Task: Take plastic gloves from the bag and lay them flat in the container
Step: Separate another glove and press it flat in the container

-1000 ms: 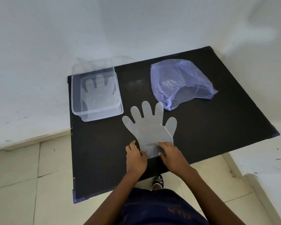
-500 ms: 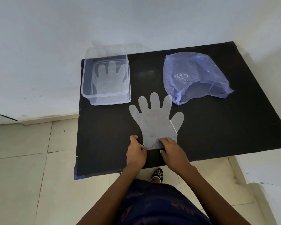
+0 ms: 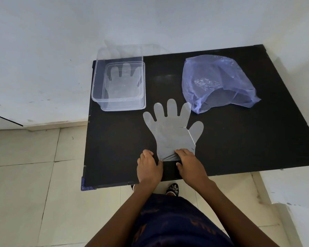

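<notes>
A clear plastic glove (image 3: pixel 171 129) lies spread flat on the black table (image 3: pixel 239 139), fingers pointing away from me. My left hand (image 3: pixel 149 167) pinches the left corner of its cuff. My right hand (image 3: pixel 189 164) grips the right side of the cuff, which is bunched under its fingers. A clear rectangular container (image 3: pixel 119 86) stands at the table's far left corner with another glove (image 3: pixel 122 82) lying flat inside. A crumpled blue plastic bag (image 3: pixel 216 82) lies at the far right, its mouth facing me.
White walls close in behind the table and on its right. The table's near edge runs just under my wrists, with tiled floor (image 3: pixel 34 184) to the left and below. My feet show under the edge.
Both hands have stayed on the glove's cuff, which now looks more bunched. The view has shifted, so the table sits further right and higher in the frame.
</notes>
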